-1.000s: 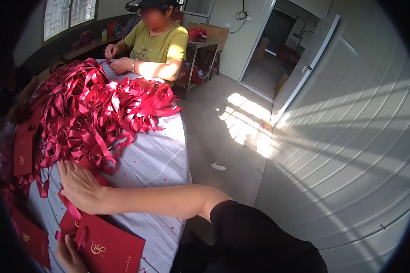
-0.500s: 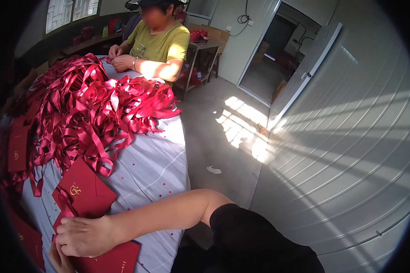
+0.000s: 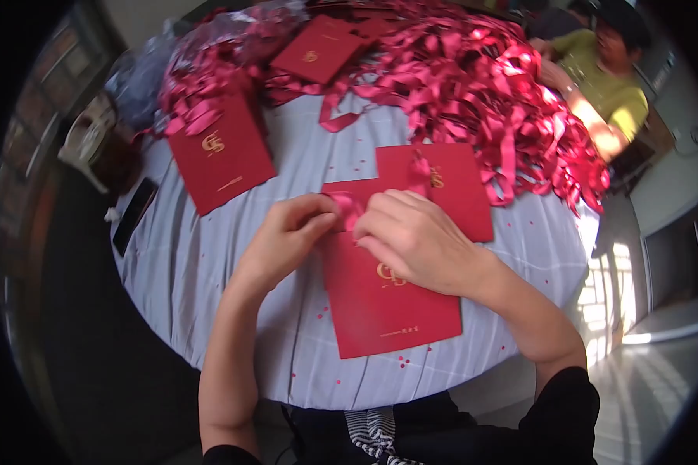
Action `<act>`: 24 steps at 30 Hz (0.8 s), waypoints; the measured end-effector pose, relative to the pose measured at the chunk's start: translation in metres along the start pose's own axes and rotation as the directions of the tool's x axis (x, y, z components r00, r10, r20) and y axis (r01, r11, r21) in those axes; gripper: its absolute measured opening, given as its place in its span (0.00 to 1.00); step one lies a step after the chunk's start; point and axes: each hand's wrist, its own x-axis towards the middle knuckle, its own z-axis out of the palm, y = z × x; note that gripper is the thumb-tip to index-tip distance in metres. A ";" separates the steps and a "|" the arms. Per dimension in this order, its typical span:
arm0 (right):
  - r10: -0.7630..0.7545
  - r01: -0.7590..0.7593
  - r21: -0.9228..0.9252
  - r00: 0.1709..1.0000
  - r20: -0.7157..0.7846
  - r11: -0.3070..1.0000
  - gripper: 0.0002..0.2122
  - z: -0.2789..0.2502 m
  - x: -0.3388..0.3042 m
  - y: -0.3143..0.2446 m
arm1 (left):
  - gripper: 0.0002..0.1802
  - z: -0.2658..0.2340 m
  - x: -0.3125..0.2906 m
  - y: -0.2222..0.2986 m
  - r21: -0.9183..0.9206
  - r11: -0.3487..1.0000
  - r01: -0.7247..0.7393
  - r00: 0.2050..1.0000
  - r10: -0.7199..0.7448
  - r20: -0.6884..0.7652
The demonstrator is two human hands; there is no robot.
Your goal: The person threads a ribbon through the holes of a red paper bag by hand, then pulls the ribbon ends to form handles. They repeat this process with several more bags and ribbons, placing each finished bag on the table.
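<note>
Two hands narrow on ribbon, open tablecloth between red bag and near edge

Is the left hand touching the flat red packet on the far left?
Apart: the head view shows grey cloth between the left hand and that red packet.

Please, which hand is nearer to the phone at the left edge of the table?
Left. The left hand is to the right of the phone, with tablecloth between; the right hand is farther right, over the front folder.
</note>
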 end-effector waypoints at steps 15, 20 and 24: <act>0.107 -0.105 -0.076 0.994 0.021 0.992 0.04 0.001 0.005 -0.012 | 0.11 0.015 0.008 -0.015 0.019 1.000 -0.021 0.988 0.024 -0.155; 0.152 -0.148 -0.092 0.987 0.046 0.985 0.04 0.001 0.003 -0.013 | 0.10 0.023 0.005 -0.012 0.084 0.996 -0.038 0.973 0.056 -0.226; 0.145 -0.143 -0.096 0.989 0.018 0.985 0.03 0.004 0.002 -0.015 | 0.07 0.020 0.005 -0.014 0.028 1.000 -0.002 0.982 0.007 -0.189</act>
